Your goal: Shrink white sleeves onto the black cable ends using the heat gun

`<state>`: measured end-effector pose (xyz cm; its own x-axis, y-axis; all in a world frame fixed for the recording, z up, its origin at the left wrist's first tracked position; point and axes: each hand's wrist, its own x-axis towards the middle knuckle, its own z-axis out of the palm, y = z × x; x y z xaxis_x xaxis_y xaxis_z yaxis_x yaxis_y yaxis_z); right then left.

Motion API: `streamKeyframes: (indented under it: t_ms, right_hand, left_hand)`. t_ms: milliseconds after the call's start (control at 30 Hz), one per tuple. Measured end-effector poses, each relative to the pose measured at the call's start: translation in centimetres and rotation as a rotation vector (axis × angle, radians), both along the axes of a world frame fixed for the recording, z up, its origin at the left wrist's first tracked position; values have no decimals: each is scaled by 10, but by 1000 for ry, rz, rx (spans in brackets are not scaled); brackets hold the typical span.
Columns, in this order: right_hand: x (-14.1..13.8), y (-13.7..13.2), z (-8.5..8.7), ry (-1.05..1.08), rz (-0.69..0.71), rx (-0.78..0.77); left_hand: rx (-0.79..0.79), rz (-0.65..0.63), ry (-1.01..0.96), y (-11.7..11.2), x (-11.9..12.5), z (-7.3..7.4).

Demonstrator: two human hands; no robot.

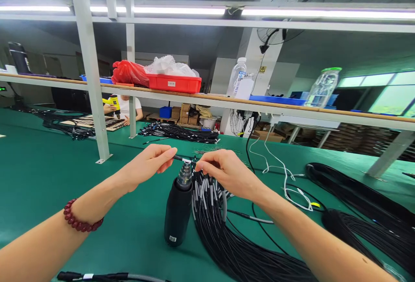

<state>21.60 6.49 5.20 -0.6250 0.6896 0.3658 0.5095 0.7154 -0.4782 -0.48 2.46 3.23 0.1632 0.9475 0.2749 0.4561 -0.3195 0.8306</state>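
Between my two hands runs a thin black cable [179, 157] with a short white section, held just above the metal nozzle of an upright black heat gun [178, 215]. My left hand [152, 161], a beaded bracelet on its wrist, pinches the cable's left part. On the right side my right hand [223, 169] pinches the other part; the fingers partly hide it. Just right of the heat gun lies a big bundle of black cables [233, 243] with grey sleeved ends, under and beyond my right hand.
A cable end [106, 277] lies at the front edge. More coiled black cables [366, 230] and a white cord [285, 178] lie right. Behind stand a shelf [223, 99] with a red bin [175, 83], a post [94, 100], and a cable pile [178, 131]. A person [132, 107] works across.
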Motion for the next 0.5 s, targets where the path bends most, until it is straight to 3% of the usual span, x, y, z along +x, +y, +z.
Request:
streamKeyframes:
  t_ms: [500]
  right_hand:
    - [-1,11,-4,97,-15,1]
  left_hand:
    - [134,85,90,5,2,-1]
